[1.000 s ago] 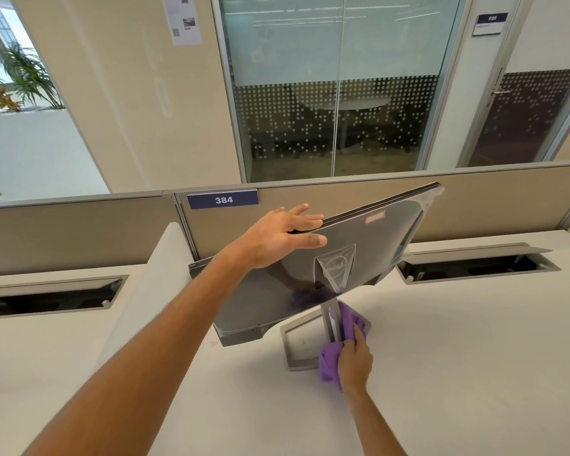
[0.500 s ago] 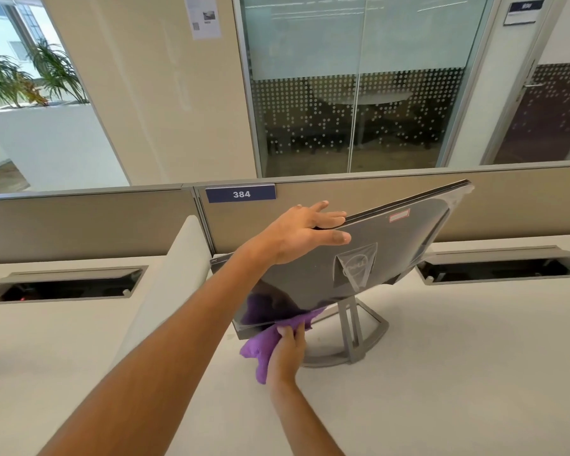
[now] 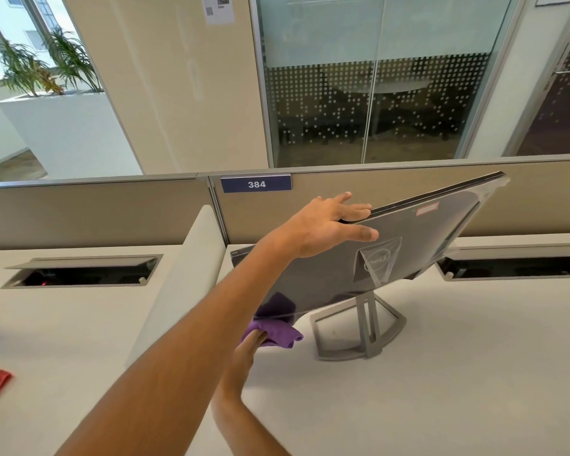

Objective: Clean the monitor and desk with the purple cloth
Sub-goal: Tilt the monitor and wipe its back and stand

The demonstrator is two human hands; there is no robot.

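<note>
Under the tilted monitor's lower edge: purple cloth, bunched, pinched by right hand fingers. Left hand, fingers straight, spread, clasps monitor's upper edge.

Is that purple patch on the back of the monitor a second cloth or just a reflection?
Head view: just a reflection; the glossy monitor back mirrors the cloth held under its lower edge by the right hand. Wide-angle lens bows the partition.

open desk right of monitor stand
</note>
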